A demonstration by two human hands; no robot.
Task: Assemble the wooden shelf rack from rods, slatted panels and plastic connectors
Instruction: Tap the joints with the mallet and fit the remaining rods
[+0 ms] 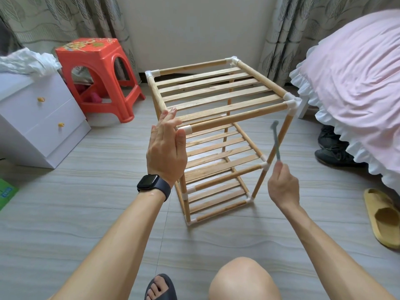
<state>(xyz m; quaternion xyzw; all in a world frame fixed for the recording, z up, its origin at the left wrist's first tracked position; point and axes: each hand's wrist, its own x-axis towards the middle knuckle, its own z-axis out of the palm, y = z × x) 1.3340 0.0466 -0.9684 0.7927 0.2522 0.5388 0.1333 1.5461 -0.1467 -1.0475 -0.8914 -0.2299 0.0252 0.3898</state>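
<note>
Wooden slatted shelf rack [216, 98] looks joined; my flat left hand [166, 148] steadies a white plastic connector [185, 129], right hand [282, 185] grips thin grey hammer [276, 139]; only tapping remains, I think.

Rack [218, 118] stands between stool [97, 76] and bed [357, 87].

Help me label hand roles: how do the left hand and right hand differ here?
The left hand is flat, fingers straight, at the rack's top front corner; the right hand curls round a thin grey tool. The left hand is up at the top tier; the right hand is lower, apart from the rack. The left wrist wears a dark watch; the right is bare. Both hands are ungloved.
</note>
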